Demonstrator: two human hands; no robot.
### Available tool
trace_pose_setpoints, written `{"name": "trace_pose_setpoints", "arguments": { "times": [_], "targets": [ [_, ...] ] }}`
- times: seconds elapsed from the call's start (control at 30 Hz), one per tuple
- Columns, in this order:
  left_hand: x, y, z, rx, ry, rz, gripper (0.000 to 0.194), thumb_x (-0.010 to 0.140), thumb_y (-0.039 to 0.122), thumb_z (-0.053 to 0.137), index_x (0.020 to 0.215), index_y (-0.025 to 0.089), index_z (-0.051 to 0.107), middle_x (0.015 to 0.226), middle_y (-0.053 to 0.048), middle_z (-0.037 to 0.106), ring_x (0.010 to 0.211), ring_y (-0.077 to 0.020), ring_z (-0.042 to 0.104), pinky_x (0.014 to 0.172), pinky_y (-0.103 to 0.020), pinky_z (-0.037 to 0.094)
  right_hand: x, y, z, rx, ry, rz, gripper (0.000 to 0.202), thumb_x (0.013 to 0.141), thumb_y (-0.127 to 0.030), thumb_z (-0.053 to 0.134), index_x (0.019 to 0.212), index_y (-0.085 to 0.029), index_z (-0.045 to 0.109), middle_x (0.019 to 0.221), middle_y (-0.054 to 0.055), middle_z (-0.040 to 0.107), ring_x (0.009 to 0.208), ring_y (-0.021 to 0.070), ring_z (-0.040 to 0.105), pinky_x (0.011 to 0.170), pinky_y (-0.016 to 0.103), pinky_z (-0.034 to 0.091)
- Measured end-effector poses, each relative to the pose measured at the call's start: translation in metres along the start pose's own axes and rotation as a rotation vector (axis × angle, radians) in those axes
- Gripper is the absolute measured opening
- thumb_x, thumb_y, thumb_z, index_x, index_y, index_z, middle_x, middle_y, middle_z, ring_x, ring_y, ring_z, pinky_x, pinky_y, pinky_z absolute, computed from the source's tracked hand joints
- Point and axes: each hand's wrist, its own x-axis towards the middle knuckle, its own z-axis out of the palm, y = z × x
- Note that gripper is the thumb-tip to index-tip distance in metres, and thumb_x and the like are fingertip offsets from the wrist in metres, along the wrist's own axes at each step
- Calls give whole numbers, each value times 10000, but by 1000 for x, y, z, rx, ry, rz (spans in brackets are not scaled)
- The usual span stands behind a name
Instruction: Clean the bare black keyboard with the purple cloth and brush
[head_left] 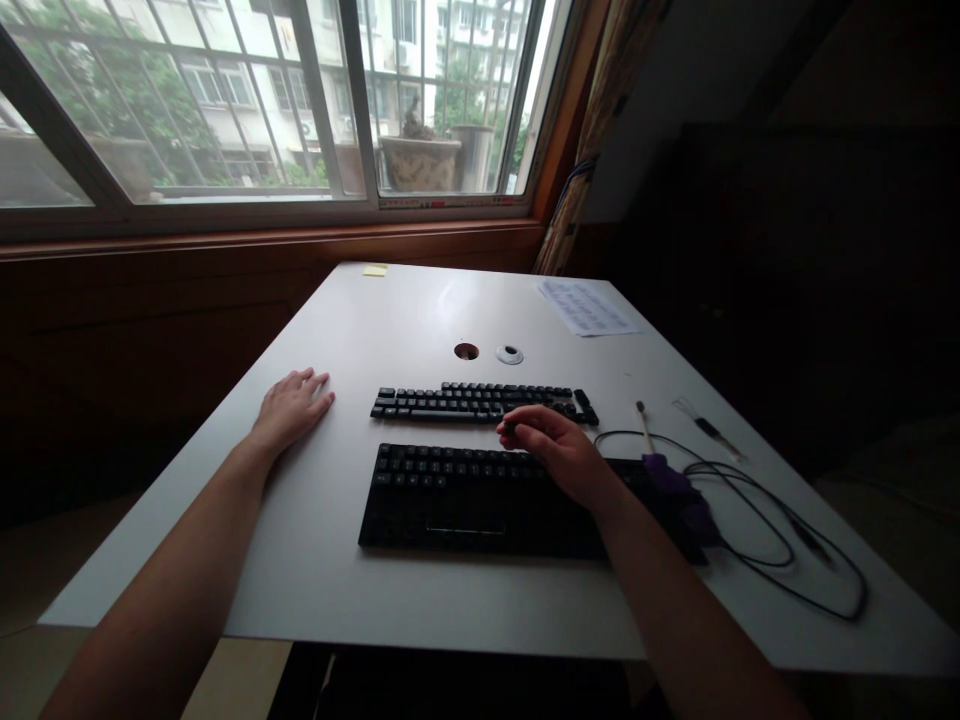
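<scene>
The right hand (559,452) hides part of the keyboard (480,500); its pinched item is too small to tell.

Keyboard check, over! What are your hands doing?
Left hand flat on table, open. Right hand over near keyboard, pinching something small and dark. Far keyboard untouched. Cable right, clear.

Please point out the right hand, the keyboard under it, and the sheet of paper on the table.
right hand (559,450): head view, on the back of the hand.
keyboard (450,495): head view, on its key area.
sheet of paper (586,307): head view, on its middle.
</scene>
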Motion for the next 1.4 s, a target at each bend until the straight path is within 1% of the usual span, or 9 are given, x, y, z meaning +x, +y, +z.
{"name": "trace_pose_setpoints", "arguments": {
  "times": [0.17, 0.37, 0.53, 0.73, 0.97, 1.1, 1.3, 1.4],
  "targets": [
    [1, -2, 0, 5, -4, 13, 623, 1013, 517, 356, 1513, 184, 522, 1581, -158, 475, 1446, -341, 433, 1185, -473, 344, 2, 9, 1, 92, 3, 34, 269, 914, -453, 715, 1077, -242, 681, 998, 24, 742, 881, 160, 727, 899, 381, 607],
    [1, -4, 1, 13, -5, 20, 620, 1015, 519, 352, 1511, 188, 522, 1577, -151, 481, 1450, -335, 429, 1188, -464, 344, 4, 8, 1, 96, 95, 31, 286, 884, -495, 724, 1017, -259, 633, 934, -1, 699, 868, 168, 714, 874, 388, 608],
    [2, -5, 2, 13, -10, 19, 626, 1016, 529, 350, 1515, 191, 518, 1580, -150, 478, 1450, -336, 431, 1183, -464, 353, 4, 8, -1, 89, 124, 42, 301, 883, -508, 718, 1023, -258, 627, 948, 7, 695, 882, 176, 711, 885, 391, 602],
    [2, -6, 2, 9, -11, 18, 621, 1018, 524, 347, 1514, 192, 522, 1584, -148, 476, 1451, -347, 428, 1178, -475, 356, 5, 8, -4, 102, 164, 32, 313, 902, -529, 694, 1060, -261, 663, 955, 10, 673, 892, 166, 691, 896, 376, 599],
    [2, -7, 3, 14, -10, 14, 627, 1019, 535, 343, 1516, 197, 520, 1586, -150, 471, 1452, -335, 429, 1185, -470, 345, 6, 7, -4, 156, 205, -3, 304, 878, -528, 731, 1013, -282, 612, 975, -7, 681, 909, 160, 686, 906, 378, 600],
    [2, -7, 3, 12, -5, 19, 623, 1019, 534, 344, 1514, 200, 520, 1581, -144, 479, 1449, -335, 432, 1180, -469, 354, 6, 4, -5, 260, 258, 0, 323, 824, -493, 808, 978, -290, 609, 978, -32, 711, 869, 125, 697, 870, 309, 603],
    [3, -8, 5, 8, 6, 28, 633, 1012, 531, 351, 1504, 179, 535, 1570, -168, 485, 1435, -354, 451, 1178, -487, 360, 8, 1, -10, 360, 317, -30, 331, 739, -406, 905, 896, -274, 646, 961, -39, 758, 814, 83, 705, 720, 168, 591],
    [3, -9, 6, 8, 12, 26, 631, 1011, 536, 350, 1503, 186, 538, 1569, -161, 487, 1437, -353, 451, 1179, -484, 361, 9, 2, -11, 418, 311, -35, 312, 725, -360, 924, 882, -271, 669, 960, -42, 767, 806, 59, 705, 742, 129, 586]
  ]
}}
